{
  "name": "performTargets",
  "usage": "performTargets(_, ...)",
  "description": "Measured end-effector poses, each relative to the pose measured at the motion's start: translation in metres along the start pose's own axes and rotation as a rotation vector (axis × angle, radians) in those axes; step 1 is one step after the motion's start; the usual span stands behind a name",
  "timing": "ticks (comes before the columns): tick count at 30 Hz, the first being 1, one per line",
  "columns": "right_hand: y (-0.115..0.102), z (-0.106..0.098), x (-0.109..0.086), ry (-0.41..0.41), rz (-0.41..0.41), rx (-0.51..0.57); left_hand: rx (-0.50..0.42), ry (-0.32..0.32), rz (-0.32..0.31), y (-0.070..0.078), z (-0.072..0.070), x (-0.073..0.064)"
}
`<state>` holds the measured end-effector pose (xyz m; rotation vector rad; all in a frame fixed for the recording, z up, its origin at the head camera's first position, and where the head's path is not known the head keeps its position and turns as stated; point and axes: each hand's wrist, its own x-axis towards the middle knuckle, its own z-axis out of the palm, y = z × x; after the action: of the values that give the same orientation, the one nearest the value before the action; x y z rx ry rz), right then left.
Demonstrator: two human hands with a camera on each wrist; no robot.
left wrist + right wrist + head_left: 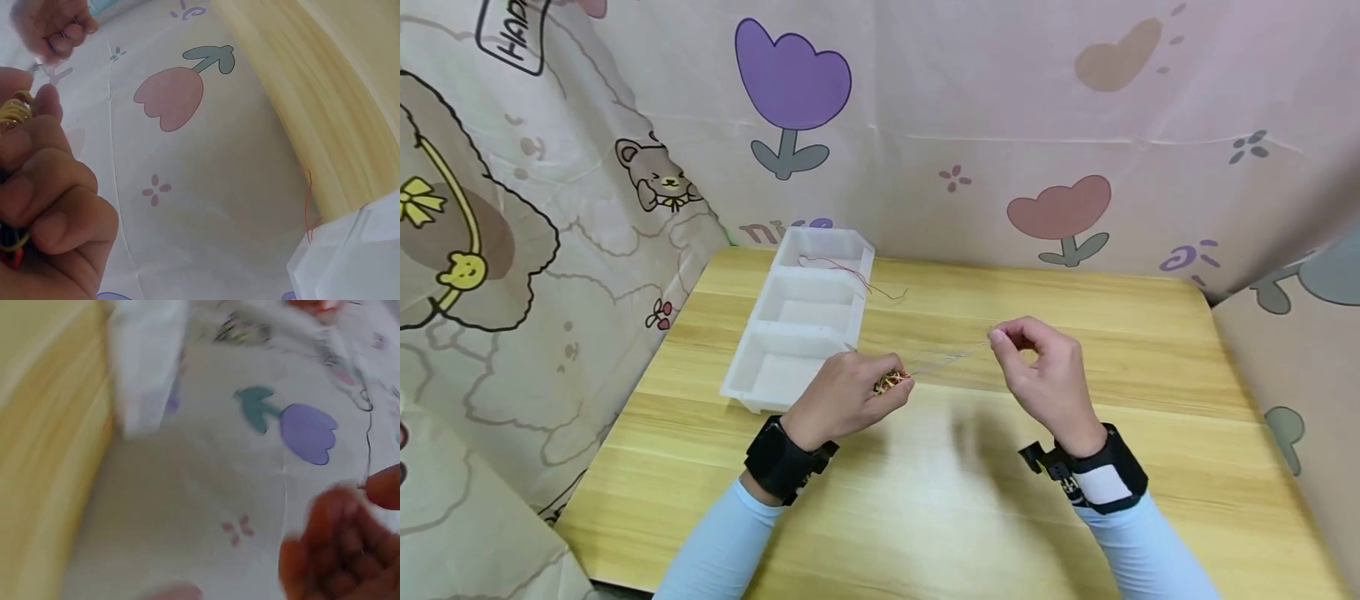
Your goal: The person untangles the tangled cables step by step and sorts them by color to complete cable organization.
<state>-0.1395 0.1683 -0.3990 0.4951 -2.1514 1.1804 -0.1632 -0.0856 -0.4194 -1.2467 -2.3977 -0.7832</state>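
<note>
My left hand [850, 392] grips a tangled bundle of thin coloured strings [891, 382], with yellow, red and dark strands among them. Yellow loops of the bundle [15, 114] bulge out between thumb and fingers in the left wrist view. A pale, thin string [955, 357] stretches from the bundle across to my right hand [1047, 375]. There, thumb and forefinger pinch its end. In the right wrist view that string [369, 447] looks dark and wavy, with small loops higher up. The palm side of the left hand is partly hidden.
Left of centre stands a white three-compartment tray [748, 354], partly behind my left hand. A red string [838, 265] lies over its far compartment, one end trailing past the right rim onto the wooden table [940, 517]. Printed cloth [917, 100] hangs behind and at the sides.
</note>
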Motion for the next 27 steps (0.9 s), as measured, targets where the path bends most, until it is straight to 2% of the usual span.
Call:
performTargets(2,0.006,0.005,-0.001,0.056,-0.138,-0.107,0.014,-0.004,-0.004,0.001,0.001,0.000)
performTargets(4,0.001,0.009,0.000,0.071,-0.300,-0.193,0.028,-0.011,-0.010,0.002,0.003,0.001)
performTargets(6,-0.004,0.011,-0.001,0.011,-0.427,-0.249,0.041,-0.014,-0.014,0.004,0.004,0.002)
performTargets(8,-0.006,0.012,-0.003,-0.091,-0.503,-0.270,0.037,-0.013,-0.019,0.004,0.004,0.004)
performTargets(11,-0.004,0.010,-0.007,-0.221,-0.506,-0.294,-0.002,-0.015,-0.025,0.004,0.003,0.005)
performTargets(15,0.004,0.004,-0.013,-0.281,-0.488,-0.257,-0.036,-0.058,-0.033,0.001,0.001,0.004)
performTargets(18,0.010,-0.001,-0.015,-0.279,-0.558,-0.207,-0.038,-0.086,-0.016,0.000,0.001,0.001)
performTargets(22,0.016,-0.010,-0.014,-0.242,-0.644,-0.163,-0.088,-0.098,0.026,-0.001,0.000,-0.001)
performTargets(27,0.023,-0.019,-0.012,-0.193,-0.626,-0.168,-0.171,-0.140,0.039,-0.001,0.003,0.000)
